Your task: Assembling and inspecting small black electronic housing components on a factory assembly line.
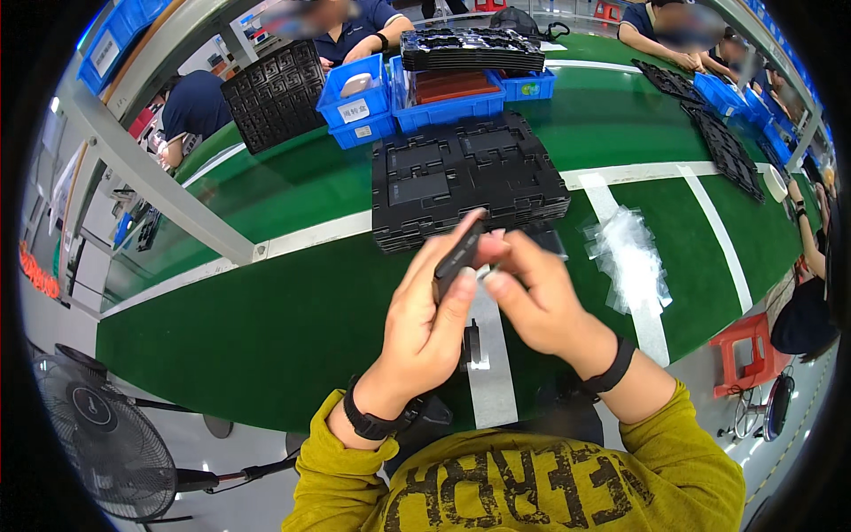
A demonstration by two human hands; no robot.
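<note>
My left hand [418, 341] is wrapped round a flat, black, rectangular part [458, 255], which it holds tilted up over the green table. Close against the part's right side, my right hand [551, 310] has its thumb and fingers drawn together in a pinch. Something small and pale shows at those fingertips, too small to make out. Below the hands, a small black piece [472, 344] lies on a white strip of the table. Just beyond them stands a stack of black moulded trays [470, 182], with flat dark parts in the top one.
A pile of clear film pieces [628, 262] lies to the right. Blue bins [448, 117] stand behind the trays, with more black trays [470, 44] on top. A metal post [168, 168] rises at left, near a fan [97, 426]. Co-workers [355, 27] sit across the table.
</note>
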